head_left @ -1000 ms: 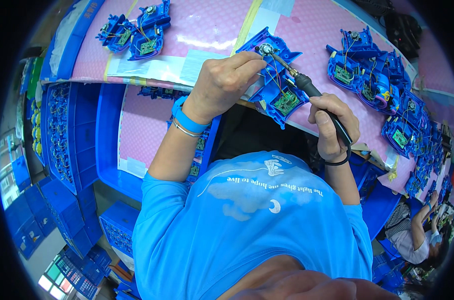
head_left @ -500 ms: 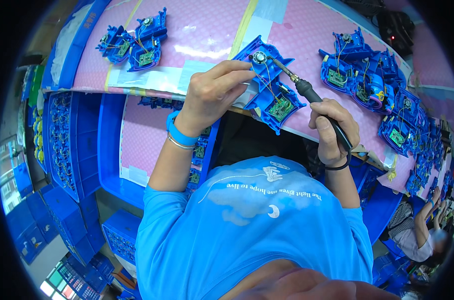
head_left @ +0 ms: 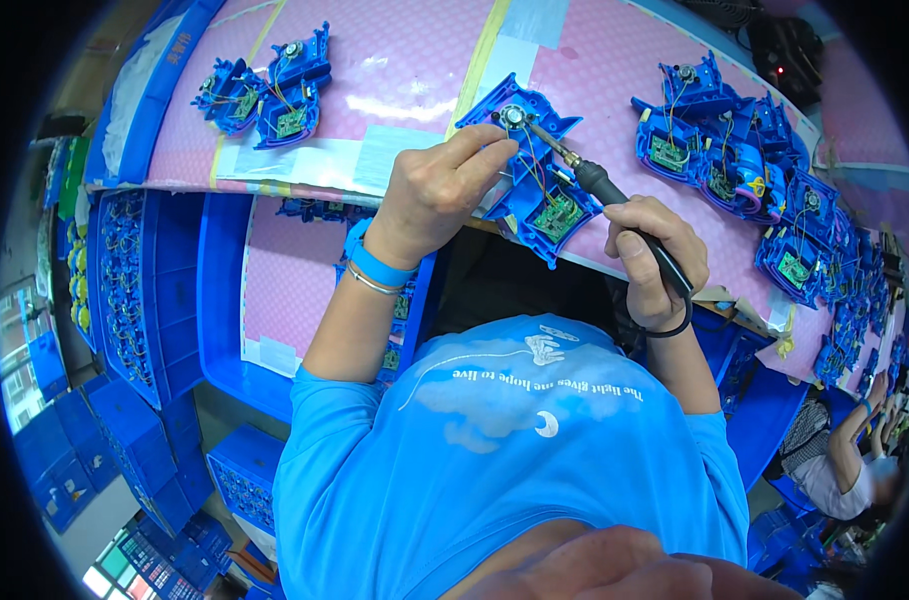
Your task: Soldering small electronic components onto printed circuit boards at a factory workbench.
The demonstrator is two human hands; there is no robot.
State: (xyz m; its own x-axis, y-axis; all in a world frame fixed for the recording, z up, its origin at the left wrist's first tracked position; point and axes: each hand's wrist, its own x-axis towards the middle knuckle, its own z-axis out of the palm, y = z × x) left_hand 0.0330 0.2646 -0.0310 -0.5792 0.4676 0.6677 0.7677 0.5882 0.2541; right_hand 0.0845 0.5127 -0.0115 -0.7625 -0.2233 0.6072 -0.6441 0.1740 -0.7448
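Observation:
Held in my right hand (head_left: 658, 252) is a black soldering iron (head_left: 602, 184), its metal tip beside the round speaker (head_left: 514, 118). This speaker sits in a blue plastic housing (head_left: 546, 104) at the bench edge. Thin coloured wires run from it to a green circuit board (head_left: 556, 216) in the nearer blue shell (head_left: 526, 232). My left hand (head_left: 446, 188) is pinched closed at the speaker's left side. What its fingertips hold, if anything, is too small to make out.
More wired blue housings lie at the far left (head_left: 292, 92) and along the right (head_left: 744, 165) of the pink-covered bench (head_left: 394, 65). Below left stand a blue bin (head_left: 224, 330) and a crate of housings (head_left: 124, 280). Another person's arm (head_left: 846, 445) shows at far right.
The soldering iron and my right hand have shifted slightly left. My left hand has turned a little, its fingertips still pinched by the speaker.

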